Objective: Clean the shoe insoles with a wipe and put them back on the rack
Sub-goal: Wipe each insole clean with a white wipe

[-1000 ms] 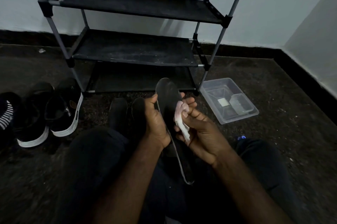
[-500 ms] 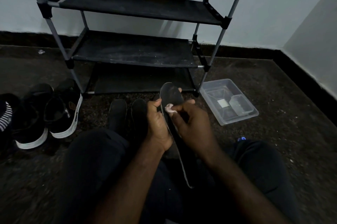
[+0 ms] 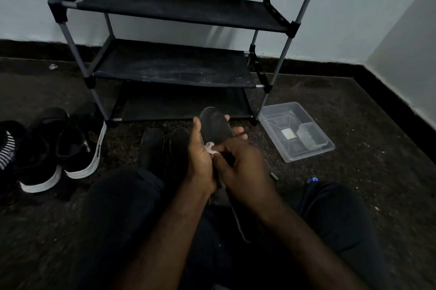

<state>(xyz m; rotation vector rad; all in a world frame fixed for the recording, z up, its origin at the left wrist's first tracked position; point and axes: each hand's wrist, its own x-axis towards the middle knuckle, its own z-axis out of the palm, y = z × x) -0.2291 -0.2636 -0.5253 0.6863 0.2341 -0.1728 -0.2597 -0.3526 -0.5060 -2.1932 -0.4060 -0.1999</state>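
Dark speckled floor [image 3: 354, 124] fills most of the view and meets a pale wall [image 3: 354, 6] w/ a black skirting strip. Against the wall stands the black fabric-shelved shoe rack on grey metal poles [image 3: 174, 6] - three shelves in view, nothing on them.

The person's legs in dark trousers [image 3: 122, 214] spread across the bottom of the frame. At far L sits a pair of black slip-on shoes w/ white soles [image 3: 77, 148], side by side, and just beyond them a black-and-white striped shoe [image 3: 7, 148], cut off by the edge. R of the rack's front leg lies a clear rectangular plastic tray [image 3: 278, 112] w/ a smaller clear box and a pale square inside.

Two dark rounded shapes [image 3: 152, 145] lie on the floor in front of the rack - insoles or shoe toes, can't tell.

Left hand [image 3: 200, 160] grips the long black insole [image 3: 215, 127], thumb on one edge, fingertips showing past the other. The insole is held over the lap, rounded end up, its other end running down between the legs. Right hand [image 3: 245, 171] has fingers curled, pinching a small crumpled white wipe [image 3: 211, 147] against the insole's face.

A tiny blue object [image 3: 312, 180] lies by the R knee.
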